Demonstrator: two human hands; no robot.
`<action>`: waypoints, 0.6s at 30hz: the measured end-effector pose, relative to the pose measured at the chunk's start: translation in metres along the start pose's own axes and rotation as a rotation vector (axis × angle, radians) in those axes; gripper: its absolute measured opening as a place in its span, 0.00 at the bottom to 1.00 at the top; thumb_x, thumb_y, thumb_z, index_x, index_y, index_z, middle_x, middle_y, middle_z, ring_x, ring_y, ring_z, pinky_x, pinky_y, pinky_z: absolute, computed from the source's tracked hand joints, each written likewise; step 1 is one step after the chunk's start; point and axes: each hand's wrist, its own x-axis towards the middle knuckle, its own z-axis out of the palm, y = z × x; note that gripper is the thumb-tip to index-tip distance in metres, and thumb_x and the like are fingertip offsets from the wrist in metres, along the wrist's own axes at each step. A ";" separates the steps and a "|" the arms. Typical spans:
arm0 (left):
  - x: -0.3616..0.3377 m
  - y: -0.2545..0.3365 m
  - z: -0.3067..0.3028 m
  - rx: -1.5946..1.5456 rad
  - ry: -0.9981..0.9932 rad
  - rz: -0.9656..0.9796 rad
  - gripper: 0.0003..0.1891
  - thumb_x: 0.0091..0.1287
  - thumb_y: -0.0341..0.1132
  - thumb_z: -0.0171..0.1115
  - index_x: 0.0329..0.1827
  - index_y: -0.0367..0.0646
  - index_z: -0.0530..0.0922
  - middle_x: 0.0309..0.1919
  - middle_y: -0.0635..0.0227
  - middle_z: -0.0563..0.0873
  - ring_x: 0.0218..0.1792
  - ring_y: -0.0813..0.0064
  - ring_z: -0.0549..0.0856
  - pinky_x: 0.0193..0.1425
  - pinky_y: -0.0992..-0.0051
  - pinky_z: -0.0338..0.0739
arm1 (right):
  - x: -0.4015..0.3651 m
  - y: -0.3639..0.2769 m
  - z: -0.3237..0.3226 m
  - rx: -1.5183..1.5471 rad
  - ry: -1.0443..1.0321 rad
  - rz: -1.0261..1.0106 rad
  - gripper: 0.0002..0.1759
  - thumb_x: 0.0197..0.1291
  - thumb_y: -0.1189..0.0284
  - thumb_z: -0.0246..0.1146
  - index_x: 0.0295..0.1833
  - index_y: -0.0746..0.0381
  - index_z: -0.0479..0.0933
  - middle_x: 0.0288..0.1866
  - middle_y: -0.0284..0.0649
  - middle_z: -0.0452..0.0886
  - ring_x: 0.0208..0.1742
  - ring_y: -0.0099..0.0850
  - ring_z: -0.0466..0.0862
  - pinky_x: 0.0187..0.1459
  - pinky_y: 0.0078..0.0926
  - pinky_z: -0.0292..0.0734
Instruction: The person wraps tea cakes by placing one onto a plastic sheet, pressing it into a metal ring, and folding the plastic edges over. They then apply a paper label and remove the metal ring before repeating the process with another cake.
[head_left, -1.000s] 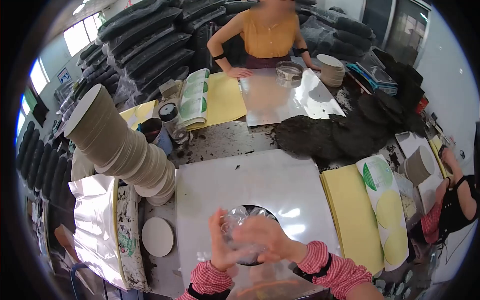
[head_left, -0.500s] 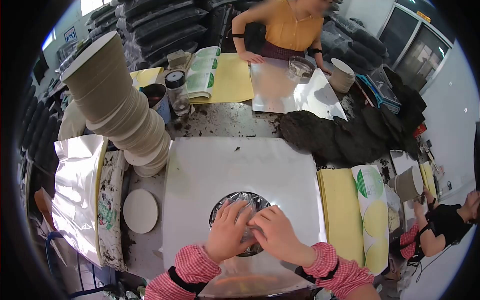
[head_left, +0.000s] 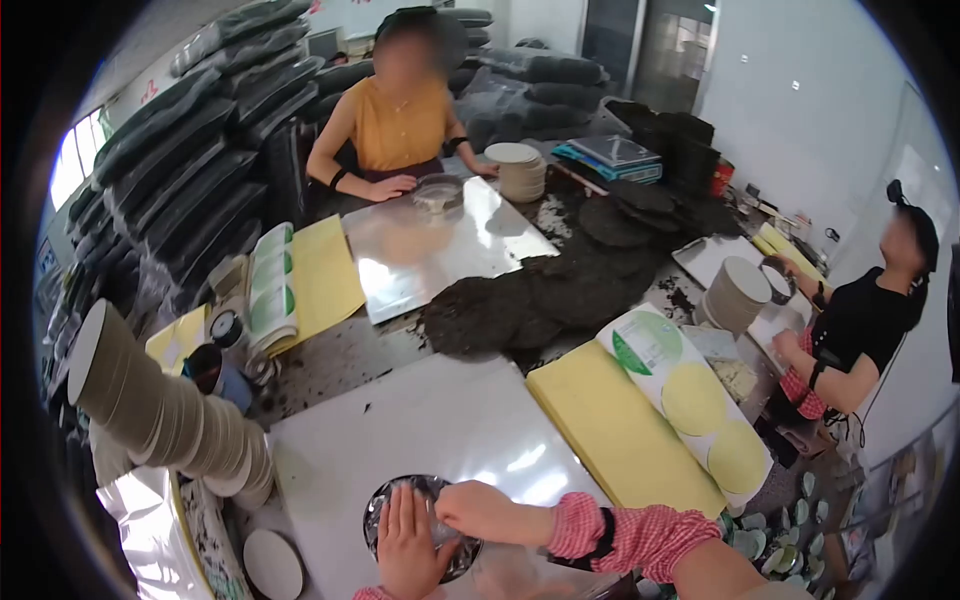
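A round dark disc under shiny, crinkled clear film lies on the smooth reflective board in front of me. My left hand rests flat on the film, its fingers stretched out and pointing away from me. Close beside it, my right hand is closed over the right part of the disc, its fingers curled down against the film. Whatever those fingers pinch is hidden under them.
Yellow sheets with a rolled green-and-white label strip lie right of the board. Overlapping dark round sheets spread behind it. A leaning stack of pale discs stands left. Two people work beyond, in orange and black.
The view has swung to the right. My left hand has flattened over the film, and my right hand has turned from bent fingers near the left one to a closed shape on the disc's right.
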 end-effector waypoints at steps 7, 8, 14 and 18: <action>0.001 0.004 -0.014 0.024 -0.094 -0.052 0.43 0.62 0.48 0.66 0.75 0.28 0.61 0.76 0.46 0.62 0.78 0.48 0.58 0.82 0.53 0.49 | -0.127 0.187 -0.165 -0.923 0.581 0.556 0.08 0.58 0.72 0.60 0.37 0.67 0.77 0.37 0.49 0.77 0.42 0.47 0.79 0.45 0.45 0.76; 0.004 0.006 -0.015 0.019 -0.086 -0.054 0.43 0.62 0.48 0.66 0.75 0.28 0.61 0.76 0.46 0.62 0.78 0.48 0.58 0.82 0.53 0.49 | -0.138 0.212 -0.164 -1.131 0.645 0.530 0.09 0.58 0.70 0.61 0.38 0.66 0.77 0.40 0.50 0.78 0.45 0.47 0.80 0.47 0.44 0.76; -0.001 0.004 -0.013 0.057 -0.089 -0.047 0.43 0.66 0.52 0.64 0.76 0.31 0.61 0.77 0.45 0.61 0.78 0.48 0.59 0.81 0.52 0.50 | -0.144 0.242 -0.199 -0.954 0.209 0.942 0.19 0.59 0.62 0.67 0.45 0.66 0.74 0.48 0.56 0.82 0.50 0.48 0.84 0.44 0.46 0.80; -0.002 0.005 -0.010 0.085 -0.073 -0.036 0.43 0.67 0.53 0.62 0.76 0.31 0.61 0.77 0.45 0.61 0.77 0.48 0.60 0.81 0.53 0.50 | -0.152 0.241 -0.226 -0.671 0.377 0.911 0.20 0.56 0.61 0.71 0.45 0.63 0.76 0.33 0.49 0.85 0.38 0.47 0.86 0.40 0.46 0.80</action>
